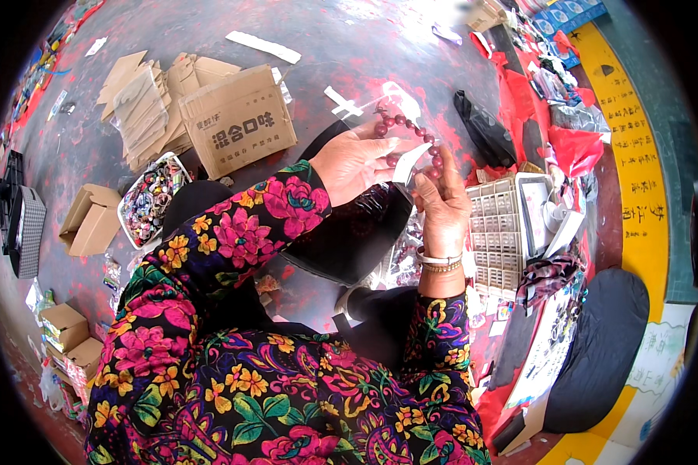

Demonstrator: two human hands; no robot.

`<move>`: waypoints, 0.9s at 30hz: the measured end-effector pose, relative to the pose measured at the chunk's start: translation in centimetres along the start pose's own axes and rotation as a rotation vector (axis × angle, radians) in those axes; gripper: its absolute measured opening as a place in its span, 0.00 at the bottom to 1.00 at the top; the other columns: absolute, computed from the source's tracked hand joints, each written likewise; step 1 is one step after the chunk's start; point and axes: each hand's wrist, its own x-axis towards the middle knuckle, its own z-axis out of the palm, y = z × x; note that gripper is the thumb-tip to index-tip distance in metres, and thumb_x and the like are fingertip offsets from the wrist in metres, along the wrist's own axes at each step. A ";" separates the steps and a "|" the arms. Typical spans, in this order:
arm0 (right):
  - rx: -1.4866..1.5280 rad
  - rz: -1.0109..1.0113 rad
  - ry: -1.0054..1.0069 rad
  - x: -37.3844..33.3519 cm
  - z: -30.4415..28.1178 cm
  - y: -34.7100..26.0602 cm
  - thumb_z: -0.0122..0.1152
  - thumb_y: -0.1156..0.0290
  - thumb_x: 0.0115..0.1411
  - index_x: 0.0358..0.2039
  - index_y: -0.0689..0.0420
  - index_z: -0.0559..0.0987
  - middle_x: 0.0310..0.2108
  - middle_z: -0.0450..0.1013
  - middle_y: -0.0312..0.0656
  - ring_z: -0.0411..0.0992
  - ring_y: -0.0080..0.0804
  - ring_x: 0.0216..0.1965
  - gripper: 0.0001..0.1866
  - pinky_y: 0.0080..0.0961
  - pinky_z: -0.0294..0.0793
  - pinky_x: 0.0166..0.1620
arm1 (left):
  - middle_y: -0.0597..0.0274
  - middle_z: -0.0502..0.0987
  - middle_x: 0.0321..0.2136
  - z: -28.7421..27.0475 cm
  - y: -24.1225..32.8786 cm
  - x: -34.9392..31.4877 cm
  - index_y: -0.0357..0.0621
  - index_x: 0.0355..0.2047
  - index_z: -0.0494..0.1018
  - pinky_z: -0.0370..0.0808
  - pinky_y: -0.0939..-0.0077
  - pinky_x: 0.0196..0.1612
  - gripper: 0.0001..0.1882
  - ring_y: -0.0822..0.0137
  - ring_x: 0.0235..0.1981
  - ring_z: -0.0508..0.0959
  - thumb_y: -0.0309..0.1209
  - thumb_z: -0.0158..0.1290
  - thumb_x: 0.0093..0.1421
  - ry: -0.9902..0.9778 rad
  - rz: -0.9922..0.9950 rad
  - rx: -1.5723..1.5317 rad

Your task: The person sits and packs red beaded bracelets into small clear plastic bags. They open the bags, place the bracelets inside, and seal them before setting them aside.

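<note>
A bracelet of dark red round beads (pixel 424 133) is looped between my two hands, held up in front of me. My left hand (pixel 353 161) reaches in from the left with its fingers closed about the near side of the loop. My right hand (pixel 444 208), with bangles at the wrist, pinches the other side, thumb against fingers. A white paper strip (pixel 411 163) lies between the hands, its lower end by my right thumb. Whether it is fastened to the beads, I cannot tell. Below the hands is a black container (pixel 349 240) with shiny clear plastic in it.
A printed cardboard box (pixel 240 124) and flattened cardboard (pixel 139 108) lie ahead on the left. Nearer is a white basket of small colourful items (pixel 124 208) beside an open carton (pixel 89 221). At right stand a cream plastic crate (pixel 495 232) and a black padded object (pixel 601 349).
</note>
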 end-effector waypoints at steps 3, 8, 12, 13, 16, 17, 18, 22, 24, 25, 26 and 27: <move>-0.030 -0.014 -0.015 0.3 -0.5 0.7 0.53 0.83 0.55 0.56 0.61 0.63 0.31 0.70 0.35 0.67 0.16 0.24 0.27 0.11 0.66 0.24 | 0.54 0.72 0.45 -0.3 0.1 0.1 0.44 0.45 0.67 0.66 0.61 0.49 0.12 0.60 0.47 0.71 0.27 0.45 0.60 -0.004 0.003 -0.040; -0.069 -0.049 0.038 0.7 -1.7 1.3 0.50 0.81 0.57 0.52 0.63 0.67 0.38 0.72 0.41 0.72 0.21 0.31 0.21 0.11 0.67 0.25 | 0.46 0.70 0.47 -1.4 0.8 0.0 0.46 0.40 0.70 0.65 0.56 0.53 0.09 0.55 0.50 0.70 0.25 0.43 0.60 0.117 0.015 -0.123; -0.128 -0.073 0.313 1.0 -1.8 0.7 0.56 0.69 0.57 0.49 0.61 0.69 0.40 0.72 0.39 0.70 0.23 0.37 0.20 0.15 0.67 0.33 | 0.45 0.68 0.48 -1.4 1.3 0.3 0.46 0.42 0.68 0.62 0.55 0.56 0.09 0.53 0.52 0.68 0.26 0.43 0.61 0.118 0.127 -0.157; -0.021 -0.021 0.340 1.1 -1.8 0.9 0.56 0.67 0.57 0.50 0.60 0.68 0.40 0.72 0.39 0.70 0.23 0.38 0.21 0.16 0.67 0.34 | 0.45 0.68 0.49 -1.2 1.5 0.3 0.46 0.43 0.67 0.62 0.55 0.56 0.09 0.54 0.52 0.68 0.27 0.43 0.61 0.132 0.143 -0.173; 0.385 0.198 0.286 0.9 -1.3 2.2 0.57 0.56 0.56 0.53 0.55 0.65 0.43 0.69 0.38 0.68 0.27 0.43 0.27 0.23 0.67 0.39 | 0.46 0.67 0.50 -0.4 2.2 0.2 0.45 0.45 0.65 0.61 0.56 0.57 0.11 0.55 0.51 0.68 0.29 0.42 0.62 0.124 0.221 -0.203; 0.497 0.274 0.212 0.7 -0.5 2.9 0.56 0.52 0.56 0.51 0.53 0.66 0.44 0.68 0.39 0.66 0.29 0.46 0.26 0.28 0.65 0.44 | 0.46 0.67 0.50 -0.3 2.3 0.3 0.45 0.45 0.65 0.61 0.56 0.57 0.11 0.56 0.51 0.68 0.29 0.42 0.62 0.148 0.246 -0.223; 0.472 0.284 0.138 0.1 1.0 2.7 0.54 0.50 0.57 0.52 0.53 0.66 0.48 0.66 0.41 0.64 0.31 0.50 0.27 0.30 0.63 0.48 | 0.46 0.67 0.50 -0.4 2.2 0.7 0.45 0.45 0.65 0.61 0.57 0.57 0.11 0.56 0.51 0.68 0.29 0.42 0.62 0.166 0.266 -0.243; 0.552 0.230 -0.124 -0.6 5.6 3.0 0.48 0.45 0.58 0.57 0.56 0.58 0.56 0.59 0.42 0.57 0.34 0.57 0.35 0.32 0.55 0.58 | 0.50 0.69 0.48 0.0 1.0 1.6 0.45 0.45 0.62 0.66 0.61 0.53 0.11 0.59 0.50 0.69 0.28 0.42 0.62 0.168 0.298 -0.292; 0.662 0.084 -0.150 0.7 6.5 3.2 0.47 0.51 0.61 0.55 0.58 0.61 0.55 0.61 0.41 0.58 0.33 0.57 0.29 0.30 0.53 0.60 | 0.54 0.70 0.47 0.7 -0.1 1.5 0.44 0.46 0.62 0.68 0.64 0.50 0.12 0.61 0.48 0.70 0.28 0.43 0.62 0.106 0.252 -0.331; 0.741 0.088 -0.085 1.4 6.4 3.6 0.46 0.56 0.62 0.53 0.59 0.64 0.52 0.64 0.41 0.61 0.33 0.54 0.24 0.30 0.56 0.58 | 0.54 0.70 0.47 0.7 -0.7 1.6 0.45 0.46 0.63 0.69 0.64 0.49 0.12 0.62 0.46 0.71 0.27 0.43 0.61 0.087 0.239 -0.335; 0.767 0.108 0.002 1.7 6.3 3.7 0.47 0.58 0.62 0.51 0.59 0.65 0.50 0.66 0.41 0.62 0.32 0.52 0.22 0.30 0.58 0.57 | 0.55 0.70 0.46 1.0 -1.0 1.6 0.46 0.46 0.64 0.68 0.64 0.49 0.12 0.62 0.45 0.71 0.27 0.43 0.61 0.088 0.238 -0.303; 0.790 0.130 0.090 1.9 6.1 3.7 0.47 0.60 0.63 0.50 0.59 0.66 0.48 0.67 0.40 0.64 0.32 0.50 0.20 0.29 0.60 0.55 | 0.56 0.71 0.46 1.3 -1.5 1.4 0.47 0.46 0.64 0.68 0.65 0.49 0.12 0.63 0.45 0.71 0.27 0.43 0.61 0.090 0.238 -0.273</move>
